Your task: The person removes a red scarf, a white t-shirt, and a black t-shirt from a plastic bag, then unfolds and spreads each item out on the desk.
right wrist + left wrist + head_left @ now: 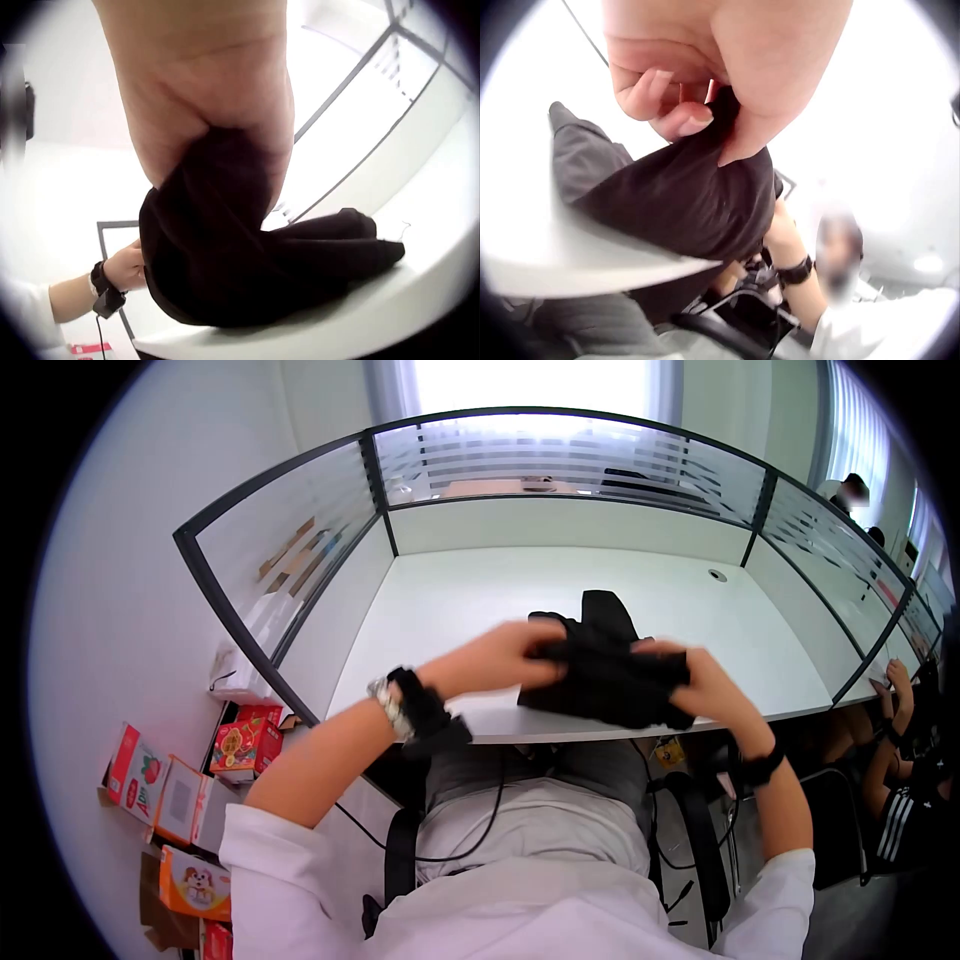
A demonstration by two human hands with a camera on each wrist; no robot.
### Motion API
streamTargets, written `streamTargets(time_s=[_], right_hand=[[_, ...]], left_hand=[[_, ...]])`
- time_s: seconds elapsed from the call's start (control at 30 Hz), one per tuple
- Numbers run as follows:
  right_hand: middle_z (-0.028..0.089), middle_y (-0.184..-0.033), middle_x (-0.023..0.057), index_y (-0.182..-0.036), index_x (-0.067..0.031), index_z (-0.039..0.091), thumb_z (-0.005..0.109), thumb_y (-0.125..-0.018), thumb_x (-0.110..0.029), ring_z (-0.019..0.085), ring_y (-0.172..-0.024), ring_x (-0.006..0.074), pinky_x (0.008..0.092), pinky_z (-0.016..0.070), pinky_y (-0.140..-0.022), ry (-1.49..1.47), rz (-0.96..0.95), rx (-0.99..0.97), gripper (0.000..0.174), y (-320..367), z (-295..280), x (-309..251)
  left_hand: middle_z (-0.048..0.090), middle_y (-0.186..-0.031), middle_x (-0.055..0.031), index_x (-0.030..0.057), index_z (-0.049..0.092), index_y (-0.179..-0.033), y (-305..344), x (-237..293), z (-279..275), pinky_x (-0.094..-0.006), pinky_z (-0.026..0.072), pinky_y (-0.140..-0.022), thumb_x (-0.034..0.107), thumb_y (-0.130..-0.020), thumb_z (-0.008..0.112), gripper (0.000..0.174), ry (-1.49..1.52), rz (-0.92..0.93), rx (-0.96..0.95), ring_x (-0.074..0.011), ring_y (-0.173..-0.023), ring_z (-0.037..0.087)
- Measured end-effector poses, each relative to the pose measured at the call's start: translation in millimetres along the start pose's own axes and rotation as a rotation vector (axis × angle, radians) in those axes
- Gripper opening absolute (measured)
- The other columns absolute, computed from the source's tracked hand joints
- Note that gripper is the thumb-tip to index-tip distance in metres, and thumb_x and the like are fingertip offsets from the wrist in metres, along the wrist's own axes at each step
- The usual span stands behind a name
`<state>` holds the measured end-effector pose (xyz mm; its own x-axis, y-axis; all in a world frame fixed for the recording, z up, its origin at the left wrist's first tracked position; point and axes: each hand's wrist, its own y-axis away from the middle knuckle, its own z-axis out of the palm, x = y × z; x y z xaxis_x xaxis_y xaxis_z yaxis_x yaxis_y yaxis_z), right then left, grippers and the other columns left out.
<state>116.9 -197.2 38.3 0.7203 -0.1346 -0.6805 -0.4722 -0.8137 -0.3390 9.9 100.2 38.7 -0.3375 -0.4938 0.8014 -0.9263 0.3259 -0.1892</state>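
Observation:
A black garment (605,670) is bunched above the front edge of the white desk (450,610), with one end trailing back across the desktop. My left hand (515,653) grips its left side, fingers curled into the cloth (682,195). My right hand (700,678) grips the right side. In the right wrist view the dark fabric (225,247) hangs from the palm and drapes onto the desk edge. Both wrists wear black straps.
Glass partitions (560,455) with dark frames enclose the desk on three sides. Colourful boxes (180,790) lie on the floor at left. Another person's arm (895,730) shows at the right edge. A small grommet (717,574) sits at the desk's far right.

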Motion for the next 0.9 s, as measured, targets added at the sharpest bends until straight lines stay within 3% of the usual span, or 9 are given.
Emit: streamTargets(time_s=[0.1,0.2,0.3,0.4,0.53,0.67,0.8,0.87,0.9], right_hand=[[0.067,-0.114,0.0177,-0.145,-0.0036,0.048,0.064,-0.077,0.007,0.065,-0.109,0.0319,0.0368,0.0492,-0.099,0.172,0.176,0.346,0.071,-41.3,-15.8,31.7],[0.056,-0.133,0.0214,-0.145,-0.0031,0.048,0.072,-0.080,-0.003,0.052,-0.124,0.0392,0.0436,0.0426,-0.107,0.657,-0.157,0.557,0.070,-59.4,-4.1,62.2],[0.058,-0.134,0.0206,-0.141,-0.0032,0.055,0.074,-0.087,-0.023,0.056,-0.122,0.0402,0.0451,0.0461,-0.105,0.590,-0.137,0.256,0.061,-57.6,18.1,60.4],[0.062,-0.125,0.0190,-0.141,-0.0030,0.056,0.073,-0.085,-0.046,0.059,-0.116,0.0360,0.0429,0.0498,-0.098,0.709,-0.140,-0.011,0.073,-46.9,47.6,60.5],[0.062,-0.102,0.0131,-0.142,-0.0026,0.055,0.075,-0.079,-0.048,0.063,-0.096,0.0279,0.0394,0.0516,-0.076,1.026,-0.133,-0.028,0.080,-59.9,72.1,40.9],[0.066,-0.075,0.0101,-0.091,-0.0044,0.059,0.079,-0.076,-0.024,0.070,-0.075,0.0304,0.0408,0.0534,-0.062,0.982,-0.355,-0.323,0.032,-93.3,76.0,36.3],[0.070,-0.089,0.0219,-0.121,-0.0025,0.063,0.071,-0.081,-0.020,0.066,-0.080,0.0434,0.0478,0.0539,-0.076,0.477,-0.248,-0.345,0.045,-107.8,8.9,24.5],[0.073,-0.101,0.0206,-0.123,-0.0019,0.065,0.065,-0.082,-0.016,0.071,-0.086,0.0360,0.0439,0.0551,-0.087,0.455,-0.148,-0.179,0.043,-126.3,-48.8,28.6],[0.075,-0.104,0.0176,-0.125,-0.0016,0.066,0.065,-0.082,-0.016,0.073,-0.089,0.0285,0.0388,0.0562,-0.088,0.353,0.205,-0.025,0.045,-132.3,-81.9,15.1]], left_hand=[[0.067,-0.105,-0.0116,0.0020,0.055,-0.132,-36.9,-5.3,-26.4,-0.0279,0.0534,-0.067,0.016,-0.096,0.067,0.041,0.071,-0.137,0.353,-0.0164,-0.076,0.067],[0.060,-0.124,-0.0247,-0.0028,0.052,-0.136,-45.9,-45.3,-16.1,-0.0387,0.0548,-0.087,0.013,-0.089,0.064,0.051,-0.311,-0.071,0.565,-0.0311,-0.098,0.067],[0.055,-0.136,-0.0265,-0.0008,0.049,-0.142,-28.4,-73.7,11.3,-0.0439,0.0475,-0.105,0.023,-0.091,0.065,0.059,-0.533,0.046,0.269,-0.0399,-0.123,0.057],[0.044,-0.152,-0.0251,0.0036,0.043,-0.151,2.5,-73.5,49.4,-0.0413,0.0401,-0.115,0.024,-0.095,0.065,0.063,-0.703,-0.096,0.190,-0.0396,-0.137,0.048],[0.044,-0.152,-0.0282,-0.0027,0.042,-0.149,21.5,-56.3,44.5,-0.0427,0.0377,-0.117,0.026,-0.093,0.065,0.068,-0.508,-0.068,0.097,-0.0416,-0.139,0.045],[0.050,-0.144,-0.0264,-0.0047,0.038,-0.148,55.1,-56.1,58.0,-0.0463,0.0360,-0.115,0.025,-0.095,0.064,0.066,-0.595,-0.139,0.332,-0.0398,-0.133,0.048],[0.057,-0.134,-0.0214,-0.0028,0.047,-0.138,85.3,-74.3,59.6,-0.0534,0.0350,-0.113,0.019,-0.093,0.061,0.052,-0.824,-0.160,0.572,-0.0373,-0.127,0.053],[0.060,-0.130,-0.0180,-0.0011,0.054,-0.129,90.8,-70.0,55.5,-0.0500,0.0373,-0.112,0.016,-0.092,0.061,0.042,-0.819,-0.097,0.625,-0.0347,-0.125,0.055],[0.060,-0.130,-0.0180,-0.0011,0.054,-0.129,90.5,-69.2,53.4,-0.0500,0.0373,-0.112,0.016,-0.092,0.061,0.042,-0.808,-0.090,0.631,-0.0347,-0.125,0.055]])
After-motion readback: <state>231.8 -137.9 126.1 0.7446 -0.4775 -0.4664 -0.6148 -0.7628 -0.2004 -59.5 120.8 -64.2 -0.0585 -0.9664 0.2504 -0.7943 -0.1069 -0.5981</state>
